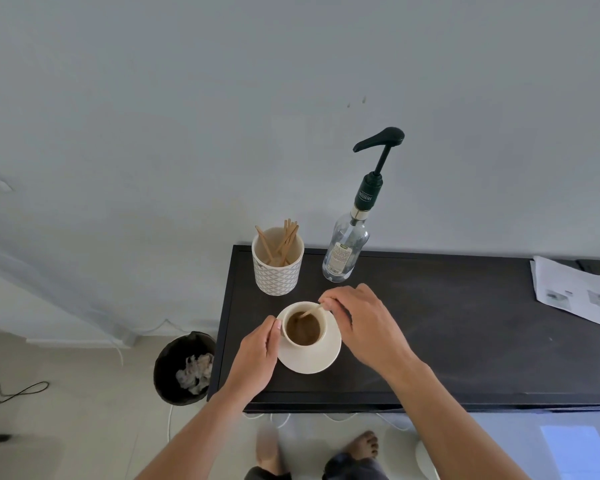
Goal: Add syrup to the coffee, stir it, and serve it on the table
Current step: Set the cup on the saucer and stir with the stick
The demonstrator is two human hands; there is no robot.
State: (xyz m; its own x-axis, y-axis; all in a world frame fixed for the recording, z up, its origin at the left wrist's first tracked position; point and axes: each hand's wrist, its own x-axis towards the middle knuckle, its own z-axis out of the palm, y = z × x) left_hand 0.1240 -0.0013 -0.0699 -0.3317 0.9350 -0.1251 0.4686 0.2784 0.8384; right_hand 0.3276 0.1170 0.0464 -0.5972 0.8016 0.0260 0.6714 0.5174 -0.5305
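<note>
A white cup (321,315) of brown coffee stands on a white saucer (317,361) near the left end of a black table (465,341). My left hand (257,355) grips the cup's left side. My right hand (357,320) pinches a thin wooden stirrer (309,311) whose tip dips into the coffee. Behind the cup stands a clear syrup bottle (346,251) with a black pump, untouched.
A patterned white holder (278,275) with several wooden stirrers stands behind the cup on the left. Printed papers (575,292) lie at the table's far right. A black waste bin (184,368) sits on the floor left of the table, and a cable runs farther left.
</note>
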